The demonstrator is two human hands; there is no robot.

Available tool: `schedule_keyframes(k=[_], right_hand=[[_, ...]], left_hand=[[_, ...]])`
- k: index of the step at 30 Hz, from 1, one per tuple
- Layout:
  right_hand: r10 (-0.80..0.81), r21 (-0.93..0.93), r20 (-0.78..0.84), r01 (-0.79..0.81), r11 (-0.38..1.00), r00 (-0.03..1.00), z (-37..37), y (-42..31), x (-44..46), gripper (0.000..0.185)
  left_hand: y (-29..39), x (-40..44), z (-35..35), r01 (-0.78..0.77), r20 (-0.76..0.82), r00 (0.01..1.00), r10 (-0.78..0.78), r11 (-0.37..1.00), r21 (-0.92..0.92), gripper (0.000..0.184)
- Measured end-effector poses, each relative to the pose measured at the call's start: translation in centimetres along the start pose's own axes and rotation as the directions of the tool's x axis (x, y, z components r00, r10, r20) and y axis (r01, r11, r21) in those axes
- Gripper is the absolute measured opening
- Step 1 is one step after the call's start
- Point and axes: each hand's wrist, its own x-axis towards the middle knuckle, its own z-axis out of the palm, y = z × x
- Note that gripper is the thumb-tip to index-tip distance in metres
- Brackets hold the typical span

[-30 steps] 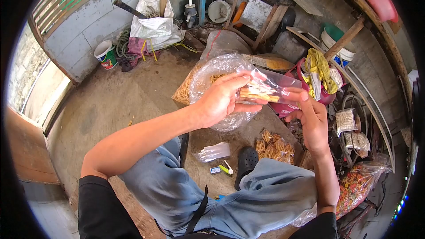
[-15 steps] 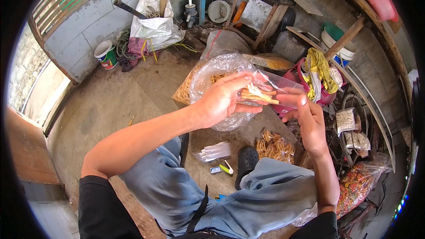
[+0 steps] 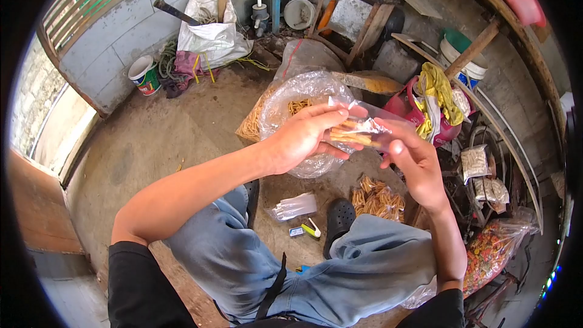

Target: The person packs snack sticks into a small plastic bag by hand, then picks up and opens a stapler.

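A small clear plastic bag [image 3: 369, 126] with several tan snack sticks [image 3: 351, 138] inside is held up between my hands. My left hand [image 3: 306, 136] grips its left end, the thumb on top and fingers underneath. At the other end, my right hand [image 3: 416, 167] has its fingers and thumb closed on the plastic. Behind them a large open plastic bag [image 3: 273, 106] holds more sticks. Below on the floor lie a stack of clear plastic bags [image 3: 293, 206], a green stapler [image 3: 311, 229], a small box [image 3: 296, 231] and a pile of filled stick packets [image 3: 378, 199].
A bag of colourful snacks [image 3: 495, 255] leans at the right, below white packets [image 3: 475, 163]. A pink tub with yellow cloth [image 3: 440, 100] stands behind my right hand. Farther back are a white sack [image 3: 209, 39] and a paint bucket [image 3: 144, 75]. My dark clog [image 3: 339, 222] is near the pile.
My right hand has moved slightly left and down, its fingers now closer to the sticks. The small bag is less stretched out, and its sticks lie more evenly along it.
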Motion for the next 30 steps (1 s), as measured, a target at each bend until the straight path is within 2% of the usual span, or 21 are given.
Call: schedule_keyframes(k=[7,11,14,15,18,20,22,23,24,26,28,30], right_hand=[[0.046,0.024,-0.079,-0.044,0.999,0.996,-0.1,1.0,0.5,0.029],[0.023,-0.021,-0.077,-0.025,0.999,0.997,-0.7,1.4,0.7,0.03],[-0.056,0.09,-0.279,0.084,0.992,0.959,-0.8,1.9,2.0,0.043],[-0.028,0.207,-0.328,0.101,0.973,0.944,-1.1,2.4,2.9,0.042],[0.036,0.29,-0.342,0.069,0.955,0.939,-1.6,5.8,6.2,0.037],[0.187,0.143,-0.319,-0.148,0.979,0.929,-0.9,8.7,8.5,0.03],[0.19,0.064,-0.245,-0.18,0.982,0.951,0.0,14.0,10.6,0.023],[0.175,-0.035,-0.155,-0.183,0.983,0.972,0.6,16.4,11.2,0.022],[0.179,-0.027,-0.154,-0.185,0.982,0.972,1.4,18.8,11.7,0.022],[0.145,-0.396,0.009,-0.13,0.909,0.989,3.4,23.6,12.8,0.028],[0.239,-0.555,0.138,-0.124,0.822,0.961,5.5,28.6,14.1,0.027],[0.191,-0.535,0.141,-0.088,0.84,0.971,8.3,32.5,14.7,0.026]], left_hand=[[-0.2,0.1,-0.3,0.042,-0.009,0.999,-0.041,0.997,0.067,0.031],[0.1,0.2,-0.4,0.015,-0.092,0.996,-0.01,0.998,0.054,0.023],[0.5,0.2,-1.1,-0.013,-0.129,0.992,0.019,0.999,0.046,0.02],[0.6,0.2,-1.5,-0.049,-0.145,0.988,0.055,0.998,0.044,0.02],[1.1,0.1,-2.5,-0.077,-0.19,0.978,0.088,0.995,0.063,0.02],[1.1,0.0,-2.9,-0.095,-0.242,0.964,0.108,0.993,0.066,0.022],[1.2,-0.1,-3.5,-0.097,-0.246,0.963,0.109,0.993,0.061,0.021],[1.2,-0.2,-3.8,-0.106,-0.248,0.962,0.116,0.993,0.054,0.021],[1.3,-0.2,-4.0,-0.1,-0.252,0.961,0.111,0.993,0.057,0.021],[1.4,-0.2,-4.6,-0.108,-0.26,0.959,0.115,0.993,0.043,0.02],[1.4,-0.4,-4.9,-0.099,-0.278,0.954,0.107,0.994,0.043,0.021],[1.5,-0.3,-5.6,-0.093,-0.299,0.949,0.103,0.995,0.046,0.021]])
